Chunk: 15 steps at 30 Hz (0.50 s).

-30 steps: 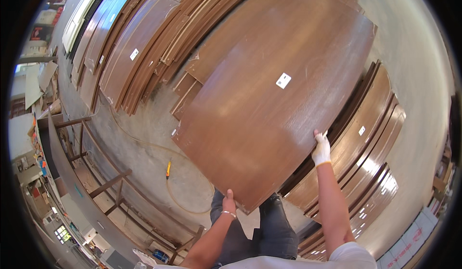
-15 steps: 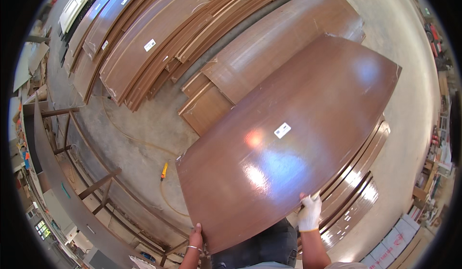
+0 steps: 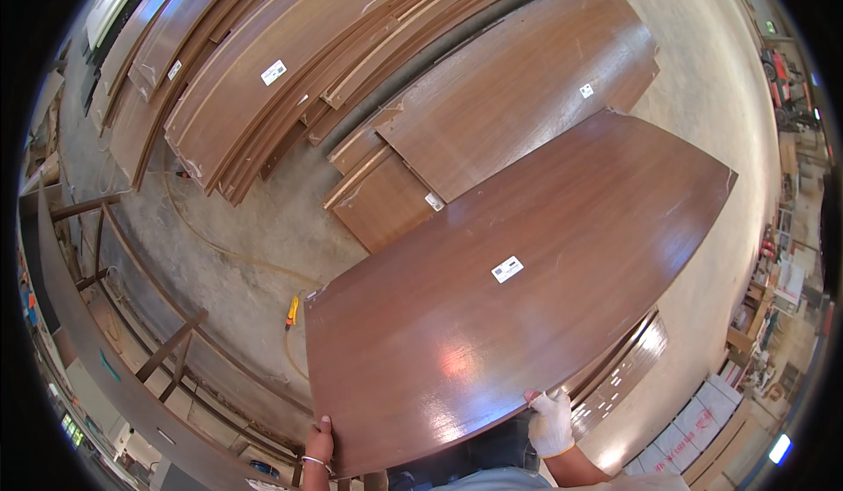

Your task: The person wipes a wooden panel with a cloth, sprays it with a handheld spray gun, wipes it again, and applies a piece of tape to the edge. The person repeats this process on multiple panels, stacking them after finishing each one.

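A large glossy brown wooden panel [image 3: 544, 219] spreads out in front of me, with a white label [image 3: 507, 269] stuck near its middle. At the panel's near left corner my bare left hand [image 3: 320, 440] grips the edge, its thumb on top; a bracelet circles that wrist. My right hand [image 3: 551, 422], in a white glove with the thumb tip bare, holds the near long edge farther right, thumb over the top face. The other fingers of both hands are mostly hidden at the panel's edge.
More brown panels [image 3: 518, 78] lie stacked beyond mine, with bigger stacks [image 3: 290, 43] at far left. Dark panels [image 3: 619, 377] show at right below. A yellow air tool [image 3: 292, 312] with a hose lies on the concrete floor. A metal frame [image 3: 176, 342] stands left; wrapped boxes [image 3: 689, 429] sit lower right.
The panel has shifted toward me and its far end sits lower in view, uncovering a label on the stack behind. Both hands have moved slightly left, keeping their grip.
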{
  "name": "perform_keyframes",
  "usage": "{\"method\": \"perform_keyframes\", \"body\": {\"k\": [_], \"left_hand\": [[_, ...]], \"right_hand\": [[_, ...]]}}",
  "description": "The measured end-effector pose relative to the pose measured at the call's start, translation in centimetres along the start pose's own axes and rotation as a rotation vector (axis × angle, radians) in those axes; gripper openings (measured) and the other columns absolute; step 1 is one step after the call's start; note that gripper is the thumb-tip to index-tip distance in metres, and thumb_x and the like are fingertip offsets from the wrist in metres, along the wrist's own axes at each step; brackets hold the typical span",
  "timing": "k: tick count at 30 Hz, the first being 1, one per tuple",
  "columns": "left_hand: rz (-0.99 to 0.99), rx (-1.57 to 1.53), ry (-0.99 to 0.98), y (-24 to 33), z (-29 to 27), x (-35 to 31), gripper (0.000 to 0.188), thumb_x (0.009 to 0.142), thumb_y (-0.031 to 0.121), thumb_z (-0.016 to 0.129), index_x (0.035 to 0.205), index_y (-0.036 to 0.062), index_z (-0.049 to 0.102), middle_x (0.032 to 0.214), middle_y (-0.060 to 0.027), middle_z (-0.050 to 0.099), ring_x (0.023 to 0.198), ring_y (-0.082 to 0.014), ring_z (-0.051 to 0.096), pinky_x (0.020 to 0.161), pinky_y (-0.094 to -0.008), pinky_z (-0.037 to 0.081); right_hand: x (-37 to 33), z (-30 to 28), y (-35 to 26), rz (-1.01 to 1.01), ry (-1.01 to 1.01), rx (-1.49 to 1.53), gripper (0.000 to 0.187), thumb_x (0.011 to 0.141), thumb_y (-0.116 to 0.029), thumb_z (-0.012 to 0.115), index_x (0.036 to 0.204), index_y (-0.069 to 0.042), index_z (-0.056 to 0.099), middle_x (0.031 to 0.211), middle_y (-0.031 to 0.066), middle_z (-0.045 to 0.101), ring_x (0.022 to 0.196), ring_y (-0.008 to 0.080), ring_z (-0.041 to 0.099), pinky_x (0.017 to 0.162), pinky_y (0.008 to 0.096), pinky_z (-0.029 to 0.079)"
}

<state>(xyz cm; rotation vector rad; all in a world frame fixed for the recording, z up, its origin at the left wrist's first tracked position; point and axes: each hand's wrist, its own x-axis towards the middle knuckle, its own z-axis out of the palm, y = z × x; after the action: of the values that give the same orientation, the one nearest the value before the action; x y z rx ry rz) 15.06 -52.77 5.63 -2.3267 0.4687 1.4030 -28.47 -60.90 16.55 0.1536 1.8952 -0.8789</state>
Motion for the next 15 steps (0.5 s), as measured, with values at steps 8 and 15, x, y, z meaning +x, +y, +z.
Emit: {"method": "perform_keyframes", "body": {"k": [8, 15], "left_hand": [[0.915, 0.343, 0.172, 9.8, -5.5, -8.8, 0.068, 0.084, 0.037, 0.078, 0.138, 0.0035, 0.055, 0.145, -0.0227, 0.051, 0.135, -0.0415, 0.047, 0.113, -0.0566, 0.036], [1.22, 0.699, 0.06, 18.0, -7.1, -14.1, 0.074, 0.067, 0.013, 0.078, 0.138, 0.0097, 0.059, 0.141, -0.0158, 0.06, 0.128, -0.036, 0.058, 0.104, -0.0466, 0.047]], "right_hand": [[-1.1, 4.1, -2.1, 0.011, 0.027, -0.002, 0.017, 0.086, -0.016, 0.076, 0.09, -0.004, 0.064, 0.076, 0.0026, 0.061, 0.066, 0.0153, 0.058, 0.066, 0.0301, 0.048], [-1.1, 7.9, -5.0, -0.051, -0.207, 0.067, 0.021, 0.089, -0.019, 0.077, 0.087, -0.003, 0.064, 0.086, 0.0062, 0.068, 0.078, 0.0141, 0.062, 0.072, 0.0307, 0.05]]}}
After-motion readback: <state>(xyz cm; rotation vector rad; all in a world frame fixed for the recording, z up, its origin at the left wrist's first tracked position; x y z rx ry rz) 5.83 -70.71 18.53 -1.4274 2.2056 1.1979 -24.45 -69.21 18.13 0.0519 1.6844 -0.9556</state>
